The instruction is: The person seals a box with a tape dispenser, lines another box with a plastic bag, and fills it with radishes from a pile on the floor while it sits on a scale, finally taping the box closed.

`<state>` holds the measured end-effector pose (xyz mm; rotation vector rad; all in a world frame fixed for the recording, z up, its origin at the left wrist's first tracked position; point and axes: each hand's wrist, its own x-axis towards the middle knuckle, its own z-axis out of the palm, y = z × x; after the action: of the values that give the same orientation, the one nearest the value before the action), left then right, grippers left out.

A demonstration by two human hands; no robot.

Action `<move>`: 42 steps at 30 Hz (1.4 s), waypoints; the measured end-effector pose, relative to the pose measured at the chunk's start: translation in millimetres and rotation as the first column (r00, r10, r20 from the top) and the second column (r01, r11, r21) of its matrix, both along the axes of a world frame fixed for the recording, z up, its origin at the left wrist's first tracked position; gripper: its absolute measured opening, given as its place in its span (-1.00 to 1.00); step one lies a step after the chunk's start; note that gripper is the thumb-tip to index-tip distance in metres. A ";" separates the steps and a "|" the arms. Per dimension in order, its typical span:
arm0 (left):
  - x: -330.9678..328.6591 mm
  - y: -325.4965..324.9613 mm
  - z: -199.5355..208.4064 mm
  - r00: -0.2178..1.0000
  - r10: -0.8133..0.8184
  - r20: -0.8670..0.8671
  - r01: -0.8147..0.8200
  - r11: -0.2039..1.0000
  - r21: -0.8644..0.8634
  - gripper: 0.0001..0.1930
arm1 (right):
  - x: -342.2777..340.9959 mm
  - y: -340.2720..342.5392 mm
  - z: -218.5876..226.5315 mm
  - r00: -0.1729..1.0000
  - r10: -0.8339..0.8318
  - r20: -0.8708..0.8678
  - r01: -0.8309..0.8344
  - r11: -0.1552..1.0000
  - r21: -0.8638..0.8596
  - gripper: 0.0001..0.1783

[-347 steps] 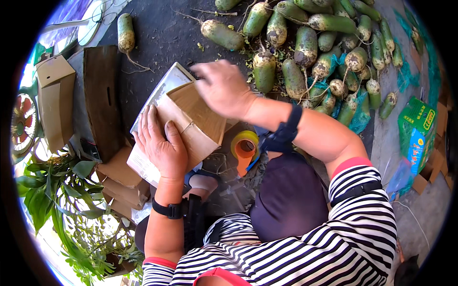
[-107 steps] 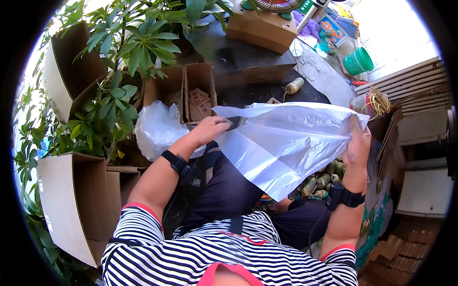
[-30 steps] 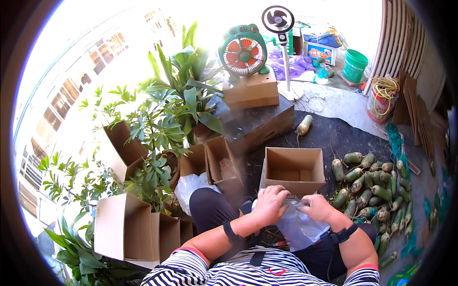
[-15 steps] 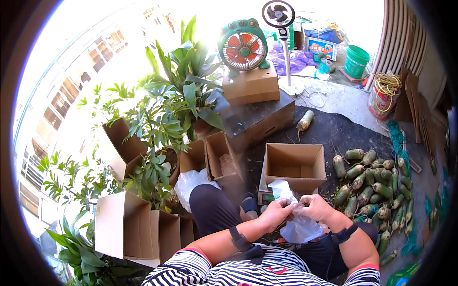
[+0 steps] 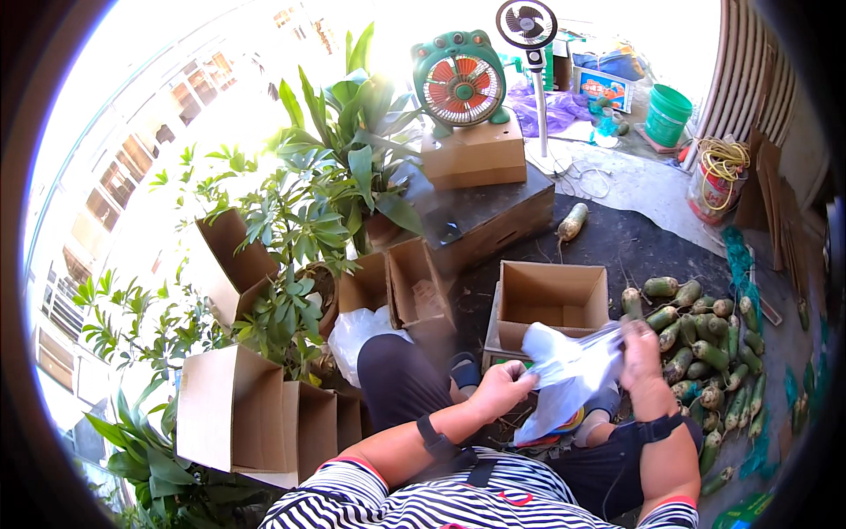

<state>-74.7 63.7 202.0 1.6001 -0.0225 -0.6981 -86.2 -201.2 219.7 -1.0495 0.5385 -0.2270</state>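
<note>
A thin white plastic bag (image 5: 568,375) spreads between my hands, in front of an open cardboard box (image 5: 548,331). My left hand (image 5: 504,391) is closed in a pinch at the bag's left edge. Higher up and to the right, my right hand (image 5: 641,354) grips the bag's other side; its fingers are somewhat blurred. The box stands on what looks like a scale, mostly hidden beneath it. To the right of my right hand lies a heap of green radishes (image 5: 709,351) on a dark ground sheet.
One radish (image 5: 573,222) lies alone beyond the box. Several open cardboard boxes (image 5: 257,410) and a white bag (image 5: 361,342) stand at left, beside potted plants (image 5: 304,234). Two fans, one green (image 5: 463,91) and one white (image 5: 527,25), stand at the back, with a green bucket (image 5: 667,116).
My hands were close together on the bunched bag. My right hand has moved right and up, spreading the bag out, while my left hand has shifted slightly.
</note>
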 end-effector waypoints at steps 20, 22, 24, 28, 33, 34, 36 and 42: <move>17.9 -47.3 45.3 0.455 -0.428 0.781 0.119 0.898 0.423 -0.16 | -19.9 -29.7 59.9 0.820 0.471 0.324 -0.494 0.869 -0.013 -0.70; 48.1 -52.2 2.6 0.871 -0.371 0.322 0.249 0.899 0.362 -0.72 | -22.7 -42.7 55.5 0.728 0.623 0.287 -0.607 0.780 -0.153 -0.69; 65.4 -37.0 -8.6 0.987 0.000 0.161 0.012 0.997 -0.072 -0.82 | -24.4 -57.8 58.9 0.839 0.527 -0.139 -0.488 0.613 -0.622 -0.74; 55.1 -24.6 13.1 0.971 0.096 0.218 -0.071 0.990 -0.121 -0.82 | -36.5 -54.2 68.8 0.955 -0.214 -0.205 -0.144 0.270 -0.952 -0.83; 19.2 -31.0 30.9 0.862 -0.184 0.473 0.221 0.975 -0.023 -0.71 | -56.0 70.9 12.0 0.700 0.587 -0.406 -0.564 0.106 -0.819 -0.74; 11.8 -31.4 43.6 0.805 -0.279 0.524 0.295 0.954 0.054 -0.67 | -54.4 79.0 -21.2 0.621 0.593 -0.513 -0.691 0.103 -0.716 -0.69; -3.9 -25.4 89.3 0.722 -0.603 0.339 0.605 0.788 0.114 -0.56 | -54.8 70.8 -92.7 0.816 0.541 -0.205 -0.474 0.423 -0.772 -0.57; -6.2 7.9 124.6 0.433 -0.764 0.478 0.832 0.543 0.115 -0.46 | -30.2 73.9 -7.4 0.970 0.113 0.217 0.036 0.813 -0.581 -0.38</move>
<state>-80.9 71.6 326.6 1.5335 -1.2864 -0.9665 -116.4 -127.3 212.3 -1.6057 0.2175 -0.5008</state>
